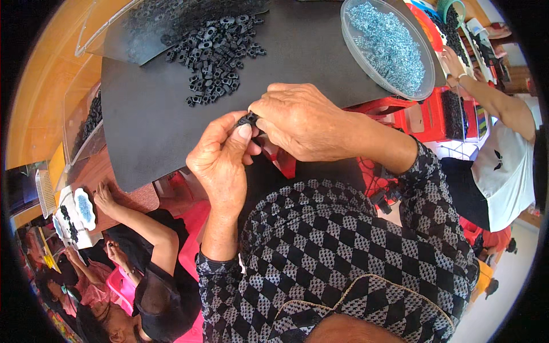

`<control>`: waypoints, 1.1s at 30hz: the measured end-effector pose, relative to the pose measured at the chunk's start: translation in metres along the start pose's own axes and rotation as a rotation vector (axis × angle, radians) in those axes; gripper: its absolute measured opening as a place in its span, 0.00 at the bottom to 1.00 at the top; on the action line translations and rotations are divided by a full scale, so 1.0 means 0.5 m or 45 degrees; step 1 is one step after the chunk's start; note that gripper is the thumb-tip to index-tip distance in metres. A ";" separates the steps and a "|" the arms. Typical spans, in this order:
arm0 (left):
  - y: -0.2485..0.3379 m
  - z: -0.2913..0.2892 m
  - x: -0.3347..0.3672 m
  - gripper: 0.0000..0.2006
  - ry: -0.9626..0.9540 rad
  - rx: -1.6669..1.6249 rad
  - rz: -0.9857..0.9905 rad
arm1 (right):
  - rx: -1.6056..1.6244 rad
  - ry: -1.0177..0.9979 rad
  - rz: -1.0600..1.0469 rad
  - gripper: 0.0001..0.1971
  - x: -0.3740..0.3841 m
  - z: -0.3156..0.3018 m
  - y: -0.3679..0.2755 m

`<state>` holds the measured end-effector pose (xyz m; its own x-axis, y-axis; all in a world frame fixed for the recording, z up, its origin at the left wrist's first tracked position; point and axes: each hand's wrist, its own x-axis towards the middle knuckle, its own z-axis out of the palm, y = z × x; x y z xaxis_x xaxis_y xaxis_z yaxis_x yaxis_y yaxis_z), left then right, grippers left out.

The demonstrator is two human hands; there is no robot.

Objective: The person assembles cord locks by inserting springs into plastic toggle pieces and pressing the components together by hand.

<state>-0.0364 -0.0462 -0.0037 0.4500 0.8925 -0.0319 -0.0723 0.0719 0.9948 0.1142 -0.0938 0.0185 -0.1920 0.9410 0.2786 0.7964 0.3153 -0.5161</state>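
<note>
My left hand (222, 157) pinches a small black plastic part (248, 119) between thumb and fingers, just beyond the near edge of the dark table (309, 46). My right hand (303, 123) meets it from the right, its thumb and forefinger closed on the same part. The fingers cover most of the part, so its full shape is hidden. Beyond my hands lies a loose pile of small black plastic parts (214, 63) with holes in them. To the far right, a round clear tub (370, 70) holds many small, shiny, pale-blue metal pieces (392, 48) that look like springs.
A clear plastic bin (123, 34) with more black parts lies at the far left. Another clear bin (86, 123) is beside the table's left edge. Co-workers sit at the lower left (154, 268) and right (497, 154). Red stools (426, 117) stand at the right.
</note>
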 end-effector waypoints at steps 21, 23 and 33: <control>0.008 -0.013 0.028 0.09 -0.259 -0.272 -0.132 | -0.374 0.412 -0.167 0.15 -0.002 0.003 0.012; 0.005 -0.009 0.024 0.09 -0.253 -0.316 -0.143 | -0.289 0.470 -0.267 0.17 -0.001 0.005 0.018; 0.001 -0.004 0.020 0.09 -0.227 -0.322 -0.138 | -0.245 0.522 -0.396 0.13 0.005 0.026 0.028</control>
<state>-0.0337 -0.0365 -0.0036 0.6143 0.7832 -0.0967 -0.2240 0.2905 0.9303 0.1174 -0.0852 0.0013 -0.2265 0.6698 0.7071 0.8357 0.5065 -0.2121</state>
